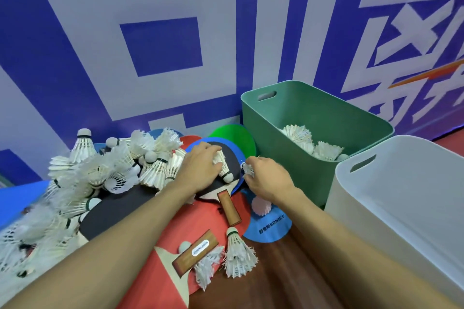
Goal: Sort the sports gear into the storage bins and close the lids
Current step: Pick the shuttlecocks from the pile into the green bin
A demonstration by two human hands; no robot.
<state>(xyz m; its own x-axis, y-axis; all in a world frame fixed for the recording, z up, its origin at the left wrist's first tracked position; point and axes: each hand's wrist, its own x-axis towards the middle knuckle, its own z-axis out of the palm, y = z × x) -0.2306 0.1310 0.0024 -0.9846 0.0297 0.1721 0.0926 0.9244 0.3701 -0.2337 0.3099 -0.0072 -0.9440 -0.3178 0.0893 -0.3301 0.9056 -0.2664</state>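
Note:
A heap of white feather shuttlecocks (108,168) lies on the floor at the left, mixed with table tennis paddles: a black one (113,211), a red one (160,266) and blue ones. My left hand (198,168) grips a shuttlecock (224,170) over the black paddle face. Just to its right, my right hand (266,180) pinches another shuttlecock (247,168) beside the green bin (356,118), which holds several shuttlecocks. An open white bin (356,198) stands at the right.
Loose shuttlecocks (238,253) lie on the wooden floor near a blue paddle (268,228) in front of the green bin. A blue and white printed wall runs right behind the pile and bins. No lids are in view.

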